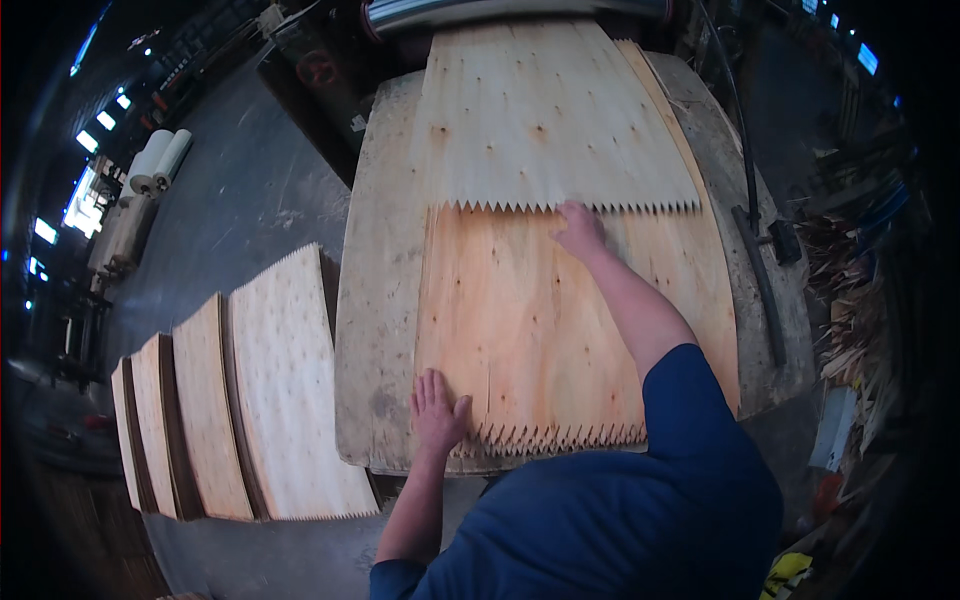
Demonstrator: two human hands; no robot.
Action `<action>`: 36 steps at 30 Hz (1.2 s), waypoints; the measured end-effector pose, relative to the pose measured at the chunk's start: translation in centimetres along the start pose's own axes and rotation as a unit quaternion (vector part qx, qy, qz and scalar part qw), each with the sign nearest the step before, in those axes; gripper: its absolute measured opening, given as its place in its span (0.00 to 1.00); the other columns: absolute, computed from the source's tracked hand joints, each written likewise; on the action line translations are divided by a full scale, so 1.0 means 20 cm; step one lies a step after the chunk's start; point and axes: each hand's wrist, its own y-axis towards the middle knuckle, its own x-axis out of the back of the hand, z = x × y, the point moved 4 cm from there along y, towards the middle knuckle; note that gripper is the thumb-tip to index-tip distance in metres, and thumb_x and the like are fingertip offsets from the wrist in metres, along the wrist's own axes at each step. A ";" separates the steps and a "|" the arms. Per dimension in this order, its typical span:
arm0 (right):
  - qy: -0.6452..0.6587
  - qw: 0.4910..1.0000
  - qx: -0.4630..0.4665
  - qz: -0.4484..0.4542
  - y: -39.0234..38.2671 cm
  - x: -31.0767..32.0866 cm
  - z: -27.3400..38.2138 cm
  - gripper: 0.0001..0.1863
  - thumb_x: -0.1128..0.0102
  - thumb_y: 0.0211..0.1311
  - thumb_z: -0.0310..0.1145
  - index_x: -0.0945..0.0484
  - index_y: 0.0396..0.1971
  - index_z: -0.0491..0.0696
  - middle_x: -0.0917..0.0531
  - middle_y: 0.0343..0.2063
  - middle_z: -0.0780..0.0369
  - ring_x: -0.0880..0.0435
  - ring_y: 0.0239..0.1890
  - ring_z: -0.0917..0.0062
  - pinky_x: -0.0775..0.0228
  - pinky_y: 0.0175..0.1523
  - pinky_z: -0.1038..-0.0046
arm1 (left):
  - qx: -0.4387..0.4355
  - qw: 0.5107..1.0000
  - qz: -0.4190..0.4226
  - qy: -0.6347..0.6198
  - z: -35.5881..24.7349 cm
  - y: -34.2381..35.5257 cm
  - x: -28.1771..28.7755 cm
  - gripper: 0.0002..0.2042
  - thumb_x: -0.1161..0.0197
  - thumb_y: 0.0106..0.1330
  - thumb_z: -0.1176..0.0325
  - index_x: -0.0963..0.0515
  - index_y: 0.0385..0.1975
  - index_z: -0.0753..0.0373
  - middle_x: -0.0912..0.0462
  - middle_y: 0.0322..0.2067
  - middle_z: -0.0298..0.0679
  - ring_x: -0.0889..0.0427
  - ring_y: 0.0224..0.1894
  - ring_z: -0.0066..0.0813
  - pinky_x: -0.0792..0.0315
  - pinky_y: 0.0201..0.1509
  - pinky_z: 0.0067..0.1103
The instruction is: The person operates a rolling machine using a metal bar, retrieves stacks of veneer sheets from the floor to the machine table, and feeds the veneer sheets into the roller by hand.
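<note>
A pale wood veneer sheet [530, 120] with a saw-toothed near edge lies over a stack of more orange veneer sheets [540, 310]. Its far end reaches a shiny metal roller [520, 12]. At the middle of the toothed edge, my right hand [580, 232] has its fingers curled on the sheet; a dark gap shows under the teeth beside it. My left hand [438, 412] lies flat with fingers extended on the near left corner of the stack, holding nothing. The stack's near edge is also toothed, and part of it is hidden by my body.
A worn board table [380, 300] carries the stack. Several piles of veneer [290, 390] stand on the floor at left. A dark bar [765, 300] lies along the table's right side, with wood scraps [850, 300] beyond. White rolls [155, 160] sit far left.
</note>
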 end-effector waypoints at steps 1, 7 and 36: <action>0.001 1.000 -0.006 0.000 -0.03 -0.04 -0.03 0.23 0.38 0.49 0.34 0.25 0.48 0.49 0.27 0.54 0.60 0.30 0.56 0.66 0.38 0.60 0.63 | 0.041 0.999 -0.012 -0.013 0.03 0.00 0.01 0.38 0.46 0.60 0.48 0.48 0.65 0.64 0.48 0.66 0.48 0.52 0.69 0.47 0.58 0.68 0.43; -0.079 0.990 0.098 0.059 -0.80 -0.11 -0.09 0.23 0.54 0.63 0.42 0.32 0.55 0.47 0.36 0.61 0.57 0.44 0.66 0.66 0.57 0.69 0.58 | 0.113 0.991 -0.048 -0.046 0.09 -0.04 0.01 0.40 0.42 0.56 0.48 0.48 0.65 0.63 0.47 0.65 0.49 0.51 0.68 0.48 0.56 0.68 0.44; -0.033 0.949 0.291 -0.118 -0.86 0.39 0.01 0.21 0.44 0.37 0.25 0.22 0.39 0.43 0.20 0.43 0.56 0.22 0.48 0.62 0.28 0.52 0.64 | 0.065 0.901 0.102 -0.417 0.06 0.06 0.21 0.25 0.54 0.69 0.55 0.34 0.57 0.69 0.32 0.57 0.49 0.35 0.61 0.39 0.43 0.63 0.29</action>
